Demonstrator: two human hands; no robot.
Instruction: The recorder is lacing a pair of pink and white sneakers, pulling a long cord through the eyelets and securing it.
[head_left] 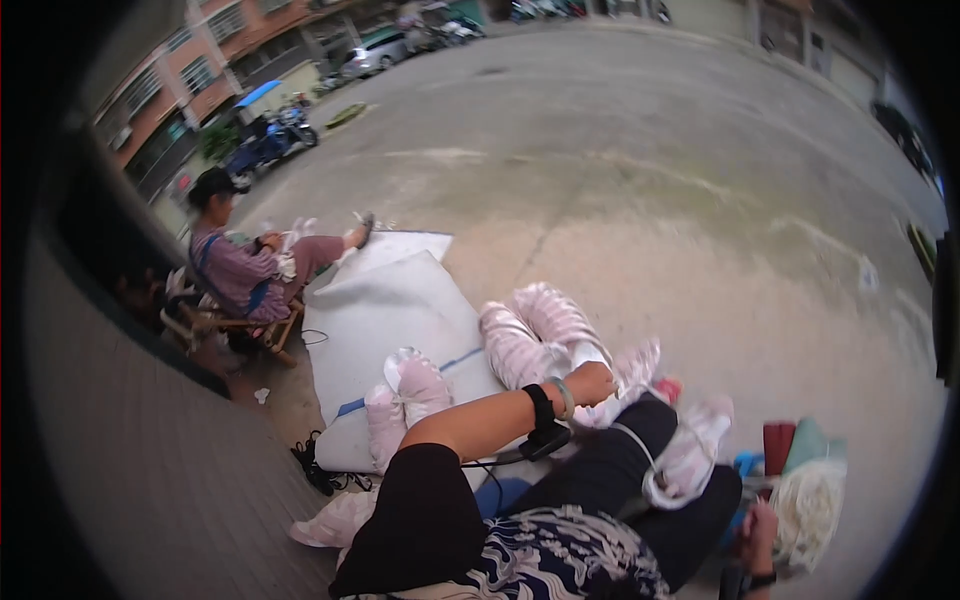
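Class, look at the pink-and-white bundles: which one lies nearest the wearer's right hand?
The rightmost bundle, between the wearer's dark-trousered legs. It lies closest to the right hand; all the others are farther left.

Outdoor paved yard (parked car, reddish building behind).

We find the pink-and-white bundles soft, cloth-like and ridged. We record the white sheet as matt and creased; whether plastic or cloth, we cannot tell. We note dark trousers of matt cloth, a patterned cloth garment, a smooth bangle, a wooden-looking chair, fibrous pale strands and rough, matt concrete paving.
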